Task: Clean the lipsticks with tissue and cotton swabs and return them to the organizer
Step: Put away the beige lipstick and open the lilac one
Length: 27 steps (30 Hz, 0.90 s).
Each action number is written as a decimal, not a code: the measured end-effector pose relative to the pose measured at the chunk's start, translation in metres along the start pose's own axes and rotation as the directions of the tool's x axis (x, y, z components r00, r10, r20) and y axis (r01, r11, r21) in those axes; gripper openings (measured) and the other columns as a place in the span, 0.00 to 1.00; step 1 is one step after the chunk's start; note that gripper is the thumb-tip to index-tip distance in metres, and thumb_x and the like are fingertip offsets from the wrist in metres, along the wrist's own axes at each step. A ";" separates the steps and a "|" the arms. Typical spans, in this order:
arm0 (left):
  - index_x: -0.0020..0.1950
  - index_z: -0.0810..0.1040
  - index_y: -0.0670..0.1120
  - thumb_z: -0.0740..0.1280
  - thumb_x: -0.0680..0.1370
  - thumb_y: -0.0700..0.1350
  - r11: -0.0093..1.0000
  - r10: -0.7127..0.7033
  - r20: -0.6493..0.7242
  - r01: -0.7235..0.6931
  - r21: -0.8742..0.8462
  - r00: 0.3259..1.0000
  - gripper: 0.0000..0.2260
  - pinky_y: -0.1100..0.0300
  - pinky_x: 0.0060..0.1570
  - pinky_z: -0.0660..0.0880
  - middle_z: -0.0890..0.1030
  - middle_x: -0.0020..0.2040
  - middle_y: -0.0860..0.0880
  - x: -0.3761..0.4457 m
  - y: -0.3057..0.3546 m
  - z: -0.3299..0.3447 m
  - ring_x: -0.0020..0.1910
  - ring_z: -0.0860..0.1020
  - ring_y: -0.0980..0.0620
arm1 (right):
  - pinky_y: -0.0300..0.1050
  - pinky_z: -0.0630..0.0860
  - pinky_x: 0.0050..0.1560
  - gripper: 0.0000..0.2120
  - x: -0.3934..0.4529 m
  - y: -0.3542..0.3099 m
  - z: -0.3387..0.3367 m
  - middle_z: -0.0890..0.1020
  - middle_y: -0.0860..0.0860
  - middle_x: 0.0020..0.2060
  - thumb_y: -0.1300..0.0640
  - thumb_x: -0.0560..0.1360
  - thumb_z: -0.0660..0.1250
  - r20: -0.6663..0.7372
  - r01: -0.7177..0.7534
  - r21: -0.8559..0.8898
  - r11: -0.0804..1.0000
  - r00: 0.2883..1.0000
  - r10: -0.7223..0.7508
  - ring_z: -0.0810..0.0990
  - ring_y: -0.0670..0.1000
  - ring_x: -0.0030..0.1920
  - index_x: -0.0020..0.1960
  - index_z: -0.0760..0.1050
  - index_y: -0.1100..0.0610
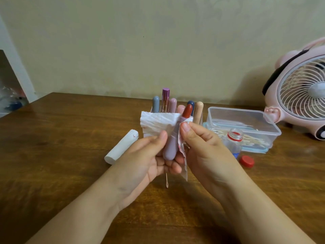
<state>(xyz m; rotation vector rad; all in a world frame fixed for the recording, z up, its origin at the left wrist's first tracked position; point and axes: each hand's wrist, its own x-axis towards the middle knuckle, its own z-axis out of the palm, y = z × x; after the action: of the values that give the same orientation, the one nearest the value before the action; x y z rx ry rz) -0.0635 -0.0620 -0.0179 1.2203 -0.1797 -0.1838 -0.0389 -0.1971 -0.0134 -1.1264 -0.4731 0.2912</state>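
Wooden tabletop [52, 155] fills the near view, with a plain wall behind. Nearest, the left hand [149, 162] curls its fingers round the mauve barrel of an open lipstick [173, 141], thumb pressed on the front; a cotton swab [166, 180] pokes down from beneath that hand. The right hand [202, 143] pinches a tissue [158, 124] against the barrel just below the red bullet [187, 110], which stands tilted and uncapped.

The lipstick looks light and rigid in its case, smooth enough to slip, so the grip belongs on the barrel — the waxy bullet would likely dent or smear under any squeeze. The tissue is soft and thin, already stained red at one edge, and would probably tear if dragged hard.

Beside the left hand lies a white paper roll [121, 147]. Right of the hands stand a small open bottle [233, 141] and its red cap [247, 161], then a clear box [242, 120] of swabs. Behind the tissue, the organizer [199, 120] holds several capped lipsticks [173, 104] upright — a pink fan [302, 92] sits far right.
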 end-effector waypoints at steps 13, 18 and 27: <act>0.44 0.80 0.43 0.69 0.65 0.50 0.991 0.088 -0.113 -0.075 0.114 0.990 0.14 0.60 0.36 0.76 0.78 0.32 0.49 0.001 -0.003 0.003 0.32 0.76 0.55 | 0.43 0.75 0.29 0.16 -0.001 0.001 0.000 0.79 0.57 0.33 0.50 0.74 0.64 -0.066 0.042 -0.063 0.997 0.997 -0.046 0.77 0.51 0.31 0.47 0.79 0.63; 0.41 0.81 0.43 0.62 0.73 0.52 1.000 -0.016 -0.003 0.016 0.026 1.000 0.14 0.59 0.32 0.75 0.78 0.32 0.44 -0.001 -0.002 0.005 0.28 0.75 0.50 | 0.43 0.71 0.24 0.17 -0.002 0.001 0.001 0.74 0.58 0.26 0.49 0.75 0.64 -0.013 0.008 0.017 1.000 1.000 -0.007 0.70 0.53 0.21 0.45 0.75 0.65; 0.38 0.82 0.47 0.68 0.67 0.51 0.990 0.100 -0.051 -0.094 0.104 0.994 0.08 0.62 0.33 0.75 0.79 0.33 0.48 0.000 -0.003 0.004 0.30 0.75 0.53 | 0.44 0.73 0.26 0.17 0.000 0.002 0.002 0.76 0.59 0.29 0.48 0.73 0.64 -0.044 0.084 -0.059 0.995 0.995 -0.087 0.73 0.55 0.26 0.42 0.78 0.63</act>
<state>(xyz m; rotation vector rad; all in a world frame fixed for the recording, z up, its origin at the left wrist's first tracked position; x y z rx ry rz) -0.0649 -0.0669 -0.0198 1.3134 -0.2010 -0.0559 -0.0397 -0.1950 -0.0150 -1.1625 -0.4898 0.1775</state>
